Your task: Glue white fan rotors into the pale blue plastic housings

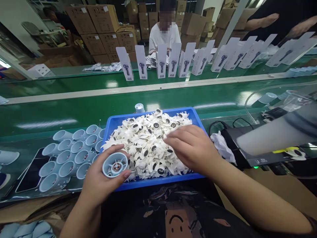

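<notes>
My left hand is wrapped round a light blue fan housing, its open end facing up. Inside the housing a round hub with coppery parts shows between spokes. A blue tray in front of me is heaped with white fan blades, many with dark round centres. Over the right side of the heap, my right hand has its fingers pressed together, fingertips at the blades. Whether a blade is between them is hidden.
Several blue housings stand in rows left of the tray, near a dark-screened tablet. A single housing sits behind the tray. White boxes line the green belt. Black equipment stands right. People are beyond.
</notes>
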The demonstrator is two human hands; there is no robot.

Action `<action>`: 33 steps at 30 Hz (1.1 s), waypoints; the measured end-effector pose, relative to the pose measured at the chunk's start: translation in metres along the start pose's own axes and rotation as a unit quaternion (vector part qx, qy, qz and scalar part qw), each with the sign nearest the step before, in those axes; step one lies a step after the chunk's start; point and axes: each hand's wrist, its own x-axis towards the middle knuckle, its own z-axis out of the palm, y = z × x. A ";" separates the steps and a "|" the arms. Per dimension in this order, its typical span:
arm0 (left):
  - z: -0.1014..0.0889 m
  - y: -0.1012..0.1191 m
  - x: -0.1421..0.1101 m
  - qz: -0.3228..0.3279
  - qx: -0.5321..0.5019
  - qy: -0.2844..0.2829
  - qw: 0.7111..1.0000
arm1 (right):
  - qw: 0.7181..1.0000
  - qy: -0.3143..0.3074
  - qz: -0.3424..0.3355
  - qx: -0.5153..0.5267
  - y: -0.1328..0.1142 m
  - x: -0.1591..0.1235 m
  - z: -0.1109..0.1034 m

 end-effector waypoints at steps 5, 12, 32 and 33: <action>0.000 -0.007 -0.006 -0.011 -0.007 -0.006 1.000 | 0.971 -0.201 0.045 -0.124 0.001 0.046 0.027; 0.002 -0.016 -0.010 -0.013 -0.014 0.042 0.999 | 0.944 -0.247 0.138 -0.170 -0.016 0.047 0.024; 0.020 0.013 -0.005 0.053 0.090 -0.011 0.994 | 0.705 -0.118 0.211 0.667 -0.025 0.023 0.026; 0.022 0.016 -0.004 0.078 0.098 -0.012 0.992 | 0.694 -0.124 0.210 0.677 -0.027 0.023 0.028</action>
